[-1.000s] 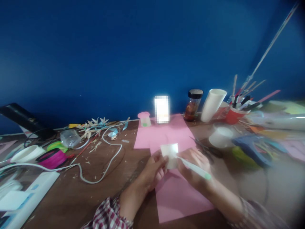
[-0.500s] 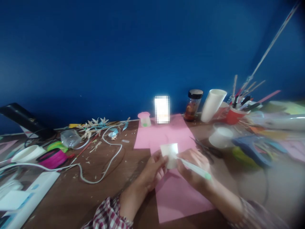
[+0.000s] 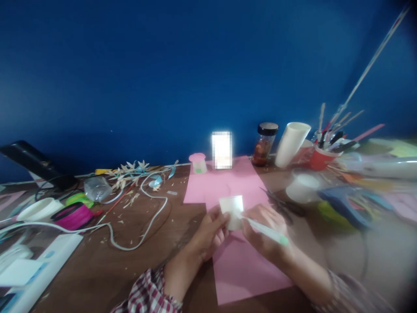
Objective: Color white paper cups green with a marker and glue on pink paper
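My left hand (image 3: 208,234) pinches the lower left edge of a small white paper piece (image 3: 232,211), held upright over a pink sheet (image 3: 234,256) on the brown table. My right hand (image 3: 265,230) is closed round a white pen with a green end (image 3: 269,232); its tip touches the right side of the white piece. Both hands meet in the middle of the table, close together. My sleeves are plaid.
Scissors (image 3: 280,204) lie just right of my hands. Behind stand a black-lidded jar (image 3: 264,143), a white cup (image 3: 291,143), a red cup of tools (image 3: 321,156) and a small pink-capped pot (image 3: 197,162). A white cable (image 3: 143,226), pink spool (image 3: 73,215) and paper flowers (image 3: 133,169) sit left.
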`<action>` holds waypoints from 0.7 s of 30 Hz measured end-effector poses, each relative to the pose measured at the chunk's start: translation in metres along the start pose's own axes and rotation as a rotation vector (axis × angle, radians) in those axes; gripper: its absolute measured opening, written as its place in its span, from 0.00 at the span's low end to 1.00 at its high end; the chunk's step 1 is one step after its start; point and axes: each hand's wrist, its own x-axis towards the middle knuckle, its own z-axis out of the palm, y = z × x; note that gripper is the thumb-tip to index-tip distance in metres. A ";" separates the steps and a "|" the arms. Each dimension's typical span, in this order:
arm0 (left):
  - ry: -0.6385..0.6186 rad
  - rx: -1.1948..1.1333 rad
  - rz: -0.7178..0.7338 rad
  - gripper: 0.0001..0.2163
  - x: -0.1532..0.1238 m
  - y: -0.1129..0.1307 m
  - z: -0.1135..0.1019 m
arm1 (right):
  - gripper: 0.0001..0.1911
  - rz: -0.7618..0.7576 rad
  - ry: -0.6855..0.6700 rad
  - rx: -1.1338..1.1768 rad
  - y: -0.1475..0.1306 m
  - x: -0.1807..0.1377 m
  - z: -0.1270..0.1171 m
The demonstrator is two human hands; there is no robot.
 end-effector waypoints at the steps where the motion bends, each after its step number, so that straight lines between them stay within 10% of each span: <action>1: -0.002 0.003 0.001 0.16 0.000 0.000 0.000 | 0.07 -0.002 0.005 -0.003 0.000 0.000 0.000; 21: 0.001 -0.015 -0.006 0.17 -0.001 0.001 0.001 | 0.08 -0.012 -0.019 -0.033 0.000 -0.002 0.001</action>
